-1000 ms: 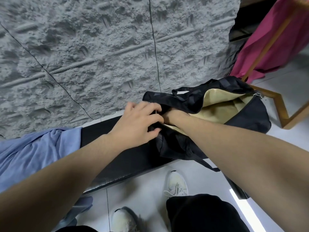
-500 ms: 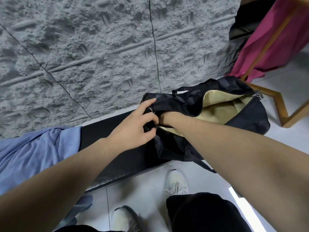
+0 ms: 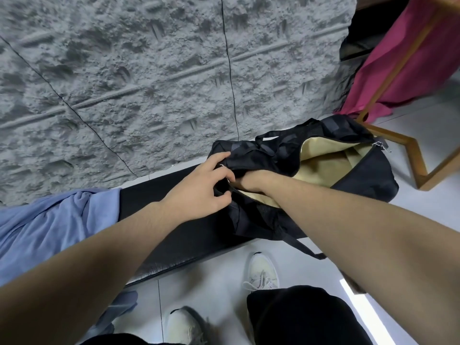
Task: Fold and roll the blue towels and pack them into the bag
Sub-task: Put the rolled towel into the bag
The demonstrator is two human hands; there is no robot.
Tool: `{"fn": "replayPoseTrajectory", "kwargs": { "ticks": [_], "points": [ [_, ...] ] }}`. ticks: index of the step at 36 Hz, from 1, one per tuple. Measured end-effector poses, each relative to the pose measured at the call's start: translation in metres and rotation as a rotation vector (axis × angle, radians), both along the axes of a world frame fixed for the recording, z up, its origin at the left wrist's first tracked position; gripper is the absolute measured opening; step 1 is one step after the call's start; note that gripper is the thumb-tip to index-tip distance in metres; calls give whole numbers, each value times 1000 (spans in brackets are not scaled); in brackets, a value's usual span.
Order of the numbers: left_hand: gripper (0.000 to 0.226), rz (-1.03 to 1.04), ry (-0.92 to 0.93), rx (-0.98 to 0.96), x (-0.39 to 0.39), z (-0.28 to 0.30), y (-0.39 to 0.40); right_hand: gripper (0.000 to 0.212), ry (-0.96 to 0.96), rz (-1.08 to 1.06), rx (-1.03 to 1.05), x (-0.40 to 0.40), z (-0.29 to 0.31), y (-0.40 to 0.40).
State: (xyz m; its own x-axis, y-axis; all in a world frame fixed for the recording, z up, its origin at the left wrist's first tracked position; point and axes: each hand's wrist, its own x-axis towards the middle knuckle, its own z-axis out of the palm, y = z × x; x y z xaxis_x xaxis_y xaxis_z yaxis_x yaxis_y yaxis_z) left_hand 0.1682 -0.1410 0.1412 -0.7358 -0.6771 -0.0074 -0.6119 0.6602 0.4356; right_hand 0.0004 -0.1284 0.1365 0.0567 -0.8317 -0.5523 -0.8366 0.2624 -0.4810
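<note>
A black bag (image 3: 366, 178) with a cream lining lies open on the right end of a black bench (image 3: 174, 235). My left hand (image 3: 199, 190) grips the bag's left rim by the zip. My right hand (image 3: 251, 181) reaches into the bag's left end; its fingers are hidden inside, so what it holds cannot be seen. A loose blue towel (image 3: 49, 225) is heaped on the bench's left end and hangs over its front edge.
A rough grey wall (image 3: 149, 83) rises just behind the bench. A wooden frame (image 3: 410, 155) draped with a magenta cloth (image 3: 398, 70) stands at the right. My white shoes (image 3: 261, 270) and dark trousers are on the pale tiled floor below.
My left hand shifted from lying over the bag's edge to gripping its rim and pulling it open. My right hand stays inside the bag's left end.
</note>
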Motion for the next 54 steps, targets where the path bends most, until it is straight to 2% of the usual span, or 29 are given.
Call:
{"fn": "replayPoseTrajectory", "kwargs": {
  "ticks": [2,6,10,12,20,24,28,31,34,44,54],
  "points": [
    [23,13,-19,5,-1,2,-2,59,-74,-104,79,-7,6,4],
    [22,20,-31,30,-2,4,0,53,-60,-257,159,-25,13,4],
    [22,43,-32,44,-5,6,1,22,-114,-289,113,-48,25,9],
    [23,62,-31,37,-6,7,0,14,-108,-280,91,-56,33,15],
    [40,79,32,83,0,17,12,28,63,-124,49,-42,68,40],
    [43,69,39,72,10,25,25,32,194,-54,-27,-22,87,49],
    [39,53,30,23,27,32,38,34,204,15,-135,-1,106,63],
    [35,46,40,12,41,38,48,33,174,44,-232,18,111,74],
    [33,54,16,11,60,39,58,23,91,52,-259,39,110,79],
    [29,172,-32,63,138,32,86,16,-115,35,-133,108,94,80],
    [27,439,-98,156,209,7,95,14,-166,69,-60,161,61,68]
  ]
}}
